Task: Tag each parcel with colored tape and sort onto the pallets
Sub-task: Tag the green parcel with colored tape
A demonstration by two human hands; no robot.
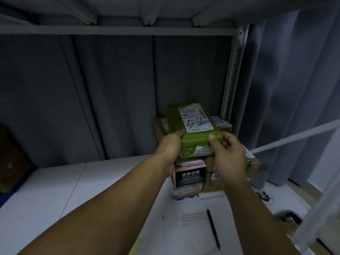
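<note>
A green parcel (176, 120) with a white shipping label marked in black pen sits on top of a stack of parcels at the back right of a white shelf. My left hand (170, 144) grips its near left edge. My right hand (226, 153) grips its near right corner, thumb on top. Under it lie a second green parcel with a label (189, 150), a pink and black box (190, 174) with printed text, and brown cardboard boxes (211, 183). No colored tape is visible.
The white shelf surface (92, 190) stretches left of the stack. A black pen (213, 229) lies on a sheet of paper (195, 234) near me. A grey curtain hangs behind; a perforated metal upright (231, 74) stands right. A dark roll-like object (288, 216) lies at the lower right.
</note>
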